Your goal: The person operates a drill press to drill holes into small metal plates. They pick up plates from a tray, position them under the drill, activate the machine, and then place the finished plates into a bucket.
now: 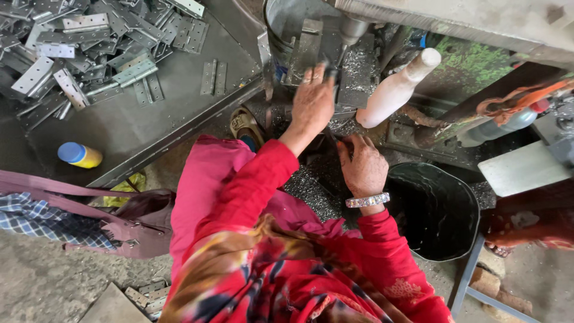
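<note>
Left hand (312, 103): raised to metal plate (305, 57) under drill press spindle (351, 29), fingers extended, tips touching plate (grip unclear, motion-blurred). Right hand (362, 166): lower, on swarf-covered bench, fingers curled; cannot tell what it holds. Black bucket (442, 209) just right. Hinge pile (89, 48) on tray, far left.

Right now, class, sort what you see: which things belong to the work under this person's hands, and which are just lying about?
In use:
left hand at the metal plate under the drill head
right hand on the bench with metal shavings

Lying about:
pile of hinges
yellow bottle with blue cap
white bottle
black bucket
bag
</note>
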